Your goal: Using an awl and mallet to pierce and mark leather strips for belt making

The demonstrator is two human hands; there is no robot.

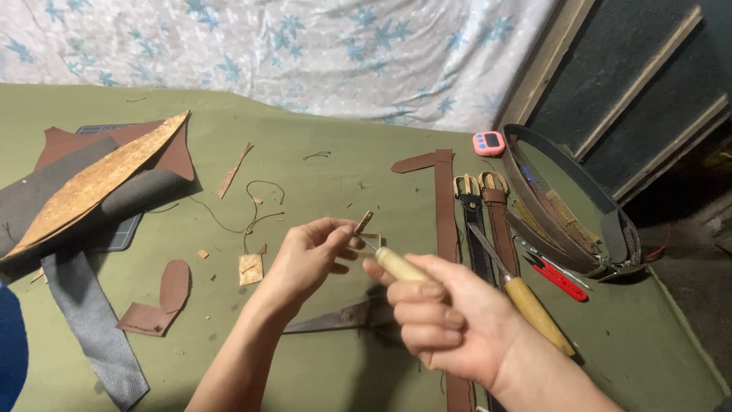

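Observation:
My left hand [309,255] pinches a small brown leather piece [364,222] between thumb and fingertips above the green table. My right hand [450,320] grips a pale wooden-handled knife [396,265], its short blade pointing at the leather piece. Beneath my hands lie dark metal shears [335,317], partly hidden by my right hand. A second tool with a long blade and yellow wooden handle [526,301] lies just right of my right hand.
Brown and black belts with buckles [480,206] lie ahead. Coiled belts [564,214], a pink timer [489,143] and red-handled cutters [560,281] sit at right. Leather sheets [91,183], a grey strip [91,328] and scraps [164,297] lie at left.

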